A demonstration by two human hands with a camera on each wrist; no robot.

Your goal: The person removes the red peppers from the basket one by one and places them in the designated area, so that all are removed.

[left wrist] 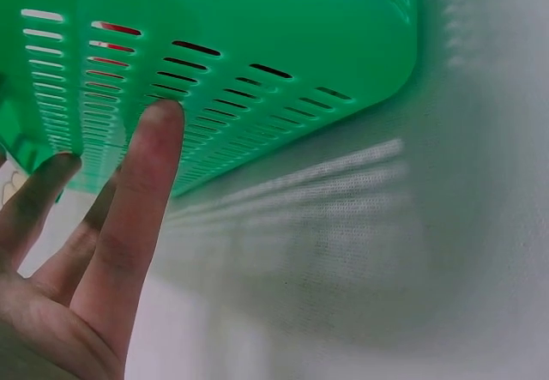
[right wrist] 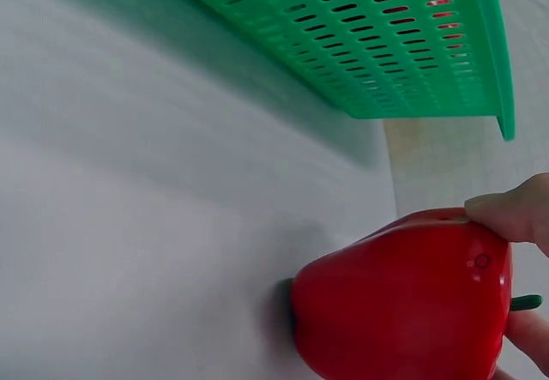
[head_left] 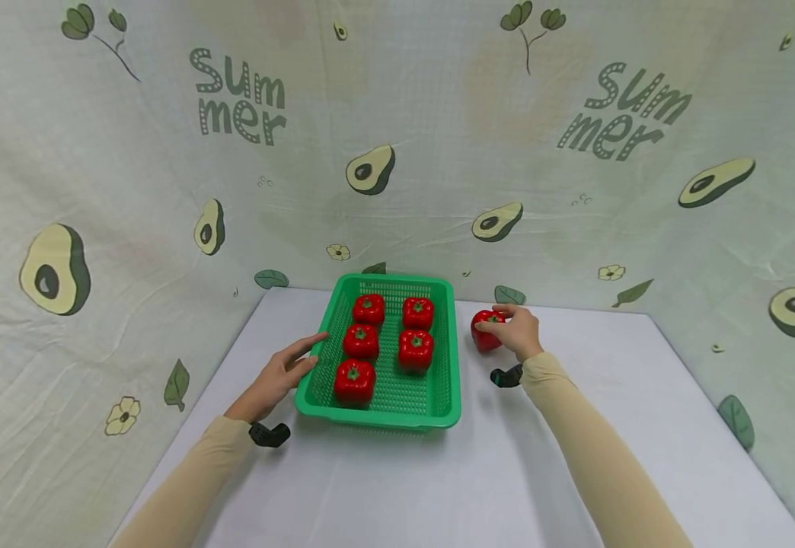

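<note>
A green plastic basket (head_left: 444, 390) stands on the table with several red bell peppers inside: three in a left-hand column, the front one being this bell pepper (head_left: 354, 382), and two in a right-hand column. My left hand (head_left: 279, 378) is at the basket's left side; in the left wrist view its extended fingers (left wrist: 129, 226) reach up against the slotted outer wall. To the right of the basket, my right hand (head_left: 519, 332) pinches another red bell pepper (right wrist: 403, 298) near its green stem between thumb and fingers. That pepper's underside is close to the tabletop; whether it touches is unclear.
The white table (head_left: 397, 487) extends in front of the basket and to both sides. Behind it hangs a pale cloth (head_left: 425, 213) printed with avocados and lettering. Dark wrist-worn devices (head_left: 269, 434) sit under both wrists.
</note>
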